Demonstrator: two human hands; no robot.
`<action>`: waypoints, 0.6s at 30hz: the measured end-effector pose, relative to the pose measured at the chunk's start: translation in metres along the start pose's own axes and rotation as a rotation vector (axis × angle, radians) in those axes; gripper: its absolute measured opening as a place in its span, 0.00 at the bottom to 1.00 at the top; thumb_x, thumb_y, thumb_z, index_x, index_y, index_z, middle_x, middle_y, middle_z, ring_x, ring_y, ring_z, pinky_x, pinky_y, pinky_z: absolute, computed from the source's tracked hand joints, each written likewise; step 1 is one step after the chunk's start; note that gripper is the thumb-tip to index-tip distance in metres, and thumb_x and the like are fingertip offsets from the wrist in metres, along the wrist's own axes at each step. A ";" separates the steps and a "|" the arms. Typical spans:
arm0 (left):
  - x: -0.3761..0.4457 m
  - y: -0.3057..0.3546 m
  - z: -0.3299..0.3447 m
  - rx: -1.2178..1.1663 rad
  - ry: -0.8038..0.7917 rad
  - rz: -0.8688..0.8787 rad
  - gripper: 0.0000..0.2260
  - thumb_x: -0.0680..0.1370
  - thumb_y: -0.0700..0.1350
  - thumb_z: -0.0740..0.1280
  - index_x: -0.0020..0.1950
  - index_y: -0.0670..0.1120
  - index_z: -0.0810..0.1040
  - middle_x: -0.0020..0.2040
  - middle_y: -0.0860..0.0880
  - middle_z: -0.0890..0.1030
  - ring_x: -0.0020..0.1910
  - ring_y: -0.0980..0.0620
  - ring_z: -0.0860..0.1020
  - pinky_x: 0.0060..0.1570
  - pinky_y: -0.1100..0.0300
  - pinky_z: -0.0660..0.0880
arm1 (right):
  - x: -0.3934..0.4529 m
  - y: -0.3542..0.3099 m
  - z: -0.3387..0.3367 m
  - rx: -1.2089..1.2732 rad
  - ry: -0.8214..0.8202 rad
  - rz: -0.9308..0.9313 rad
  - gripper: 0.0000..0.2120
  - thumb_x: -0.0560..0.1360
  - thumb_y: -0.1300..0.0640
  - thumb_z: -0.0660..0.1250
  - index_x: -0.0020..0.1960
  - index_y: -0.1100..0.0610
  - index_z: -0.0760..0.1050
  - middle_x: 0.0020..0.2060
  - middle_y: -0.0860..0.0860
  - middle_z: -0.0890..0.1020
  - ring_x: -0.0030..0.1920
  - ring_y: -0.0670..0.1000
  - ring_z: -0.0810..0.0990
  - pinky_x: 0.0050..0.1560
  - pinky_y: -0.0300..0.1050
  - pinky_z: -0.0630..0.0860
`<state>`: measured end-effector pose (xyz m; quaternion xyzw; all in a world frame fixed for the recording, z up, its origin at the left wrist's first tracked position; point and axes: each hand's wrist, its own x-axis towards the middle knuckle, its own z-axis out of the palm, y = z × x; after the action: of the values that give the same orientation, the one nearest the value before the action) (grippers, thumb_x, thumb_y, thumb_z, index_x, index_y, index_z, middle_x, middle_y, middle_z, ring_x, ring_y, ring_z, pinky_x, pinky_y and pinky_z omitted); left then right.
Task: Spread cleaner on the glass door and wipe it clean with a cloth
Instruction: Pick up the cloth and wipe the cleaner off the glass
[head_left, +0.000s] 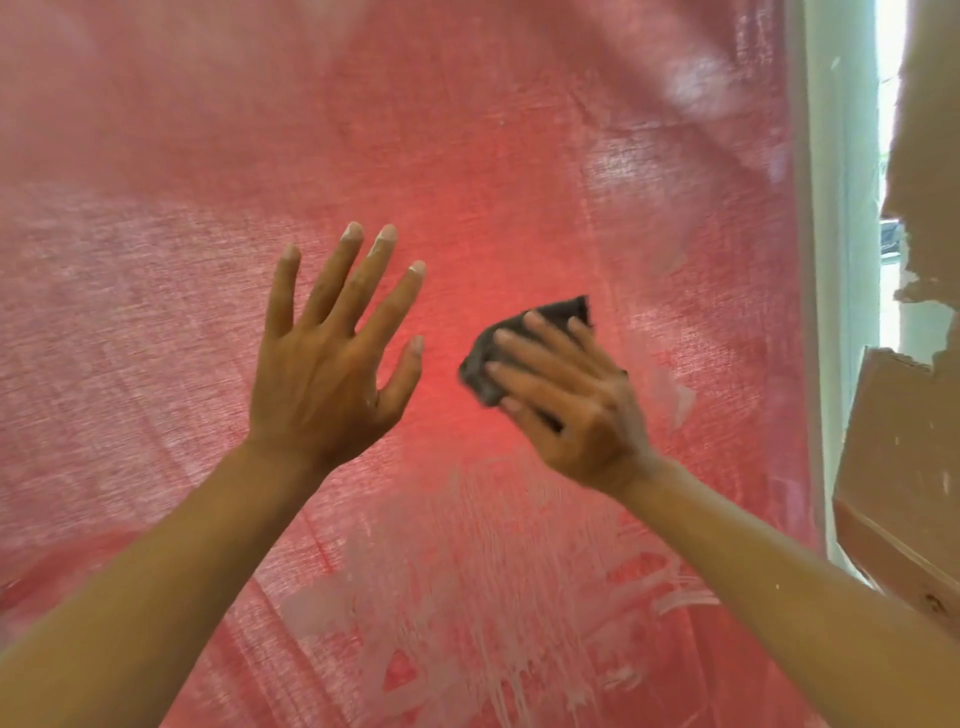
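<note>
Filling almost the whole view was the glass door (519, 130), and it looked red because of red cloth-like stuff seen through it. White cleaner (467, 597) was smeared over the glass in thin streaks, thickest near the bottom edge and in a patch near the top right corner. Toward the left of the middle, the left hand (327, 374) was held up flat against the glass with its fingers spread wide apart and straight, holding nothing. White stuff showed on its fingertips (353, 231). Just to its right, near the middle of the door, the right hand (571, 400) pressed a dark grey cloth (519, 338) onto the glass. Its fingers lay over the cloth and bent a little around it, and the cloth stuck out past the fingertips at the top and left. The two hands were near each other but not touching. At the right edge of the door stood a pale frame (831, 260), and past it was a tan wall (924, 156) with chipped, peeling paint.
</note>
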<state>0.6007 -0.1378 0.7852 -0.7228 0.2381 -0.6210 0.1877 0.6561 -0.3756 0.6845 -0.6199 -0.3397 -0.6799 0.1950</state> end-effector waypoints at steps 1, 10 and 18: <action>0.000 0.000 0.000 0.003 -0.002 -0.002 0.24 0.86 0.54 0.58 0.80 0.45 0.68 0.83 0.42 0.61 0.83 0.42 0.56 0.79 0.34 0.52 | 0.003 0.016 -0.002 -0.003 0.058 0.089 0.12 0.83 0.57 0.67 0.63 0.57 0.83 0.68 0.56 0.79 0.74 0.60 0.73 0.71 0.68 0.69; 0.023 0.016 0.006 0.003 0.006 -0.028 0.24 0.85 0.53 0.58 0.80 0.46 0.69 0.83 0.42 0.60 0.83 0.41 0.56 0.79 0.31 0.48 | 0.010 -0.005 -0.002 0.036 0.020 0.092 0.11 0.82 0.58 0.68 0.62 0.57 0.84 0.69 0.54 0.79 0.74 0.60 0.73 0.74 0.63 0.67; 0.085 0.039 0.021 -0.015 0.003 0.083 0.24 0.85 0.54 0.58 0.79 0.45 0.70 0.82 0.41 0.63 0.83 0.41 0.57 0.78 0.30 0.50 | 0.043 0.064 -0.021 0.044 0.340 0.803 0.15 0.83 0.54 0.65 0.67 0.56 0.81 0.73 0.51 0.75 0.79 0.56 0.65 0.77 0.66 0.62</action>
<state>0.6274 -0.2188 0.8285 -0.7127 0.2729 -0.6119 0.2077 0.6785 -0.4285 0.7403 -0.5779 -0.0492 -0.6352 0.5100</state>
